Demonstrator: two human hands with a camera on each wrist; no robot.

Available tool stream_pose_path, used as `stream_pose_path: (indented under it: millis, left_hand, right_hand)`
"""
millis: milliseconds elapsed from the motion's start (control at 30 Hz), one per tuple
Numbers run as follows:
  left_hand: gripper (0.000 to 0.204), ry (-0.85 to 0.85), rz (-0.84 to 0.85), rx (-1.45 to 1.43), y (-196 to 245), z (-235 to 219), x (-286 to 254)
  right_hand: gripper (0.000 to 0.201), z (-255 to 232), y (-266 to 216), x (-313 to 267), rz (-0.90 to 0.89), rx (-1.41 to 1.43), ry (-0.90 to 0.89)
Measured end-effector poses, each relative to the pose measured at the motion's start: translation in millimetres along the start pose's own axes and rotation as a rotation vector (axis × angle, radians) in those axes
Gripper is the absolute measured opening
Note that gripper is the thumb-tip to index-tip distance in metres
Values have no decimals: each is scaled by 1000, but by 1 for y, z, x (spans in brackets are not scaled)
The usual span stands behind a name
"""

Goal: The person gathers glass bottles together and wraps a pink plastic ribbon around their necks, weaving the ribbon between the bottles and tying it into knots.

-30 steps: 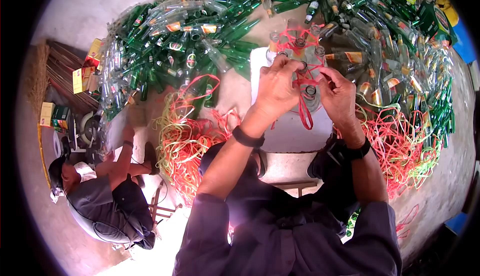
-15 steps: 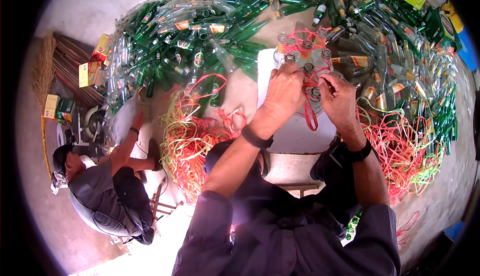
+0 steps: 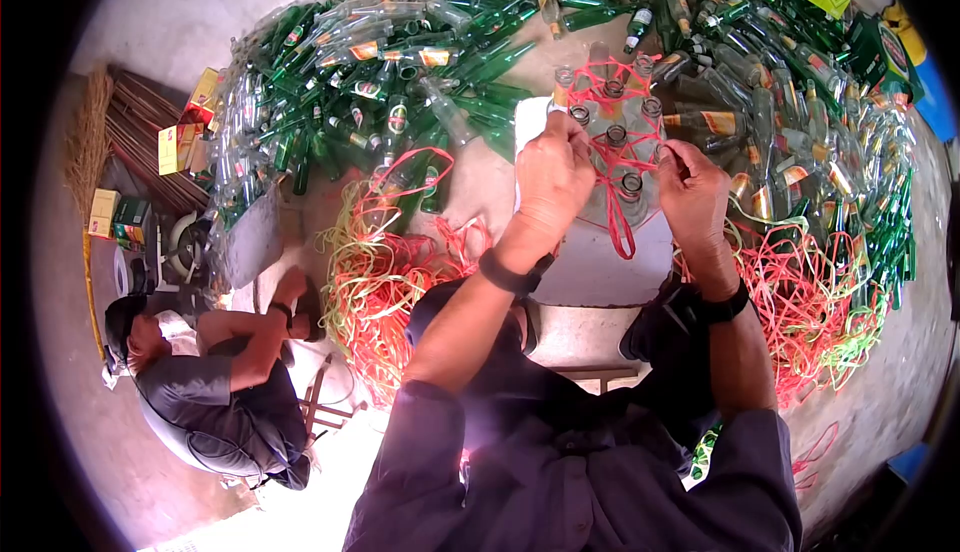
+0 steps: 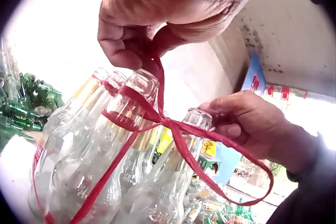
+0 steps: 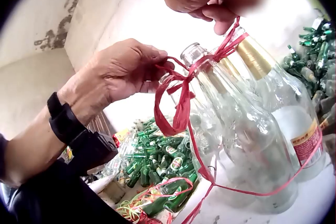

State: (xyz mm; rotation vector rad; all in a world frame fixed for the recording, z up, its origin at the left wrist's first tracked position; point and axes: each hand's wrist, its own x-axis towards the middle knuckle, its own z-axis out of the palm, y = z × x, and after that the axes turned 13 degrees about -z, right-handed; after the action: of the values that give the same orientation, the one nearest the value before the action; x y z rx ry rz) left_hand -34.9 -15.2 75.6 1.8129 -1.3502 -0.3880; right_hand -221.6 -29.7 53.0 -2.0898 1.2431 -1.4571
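Several clear glass bottles (image 5: 247,145) stand bunched together, with red plastic strap (image 3: 612,167) laced around their necks. At the near side a loop of the strap (image 4: 262,182) hangs from a knot beside one bottle's neck. My left hand (image 3: 555,174) pinches one strap end, left of the necks; in the right wrist view this hand (image 5: 118,71) draws the end sideways. On the other side my right hand (image 3: 695,197) pinches another length of strap, which runs from its fingertips down to the necks in the right wrist view.
Beneath the bottles is a white block (image 3: 600,277). Piles of green and clear bottles (image 3: 380,82) curve around the far side. Tangled red and yellow-green straps (image 3: 370,302) lie left, more straps (image 3: 800,302) right. Another person (image 3: 215,382) sits at the left.
My hands have moved apart: the left has gone left off the bottle necks, the right slightly right. The strap web shows more openly between them. The other person's arm has drawn back.
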Motion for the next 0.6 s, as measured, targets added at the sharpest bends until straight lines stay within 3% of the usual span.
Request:
stream_pose_path:
  millis: [33,100,133,233,533,600]
  left_hand:
    - [1,0,0,-1,-1,-1,2]
    - [1,-138,-256,-346,-4,-2,4]
    - [1,-139,-255,-345,-7,-1,5]
    - [19,-226,-315,-936,-11,2,9]
    - [42,-145,-248,-1056,10,-9,4]
    - [42,-126,-229,-1087,13,-8,2]
  right_hand:
    - [13,0,1,0,-5,-5,8]
    - [13,1,1,0,-10,-11,17]
    - [12,1,0,0,-23,2,15]
    - [11,3,0,0,-53,5,13]
    - [10,0,-9,0,-65,-24,-22]
    - [11,-1,-10,-1,-48,-46,-104]
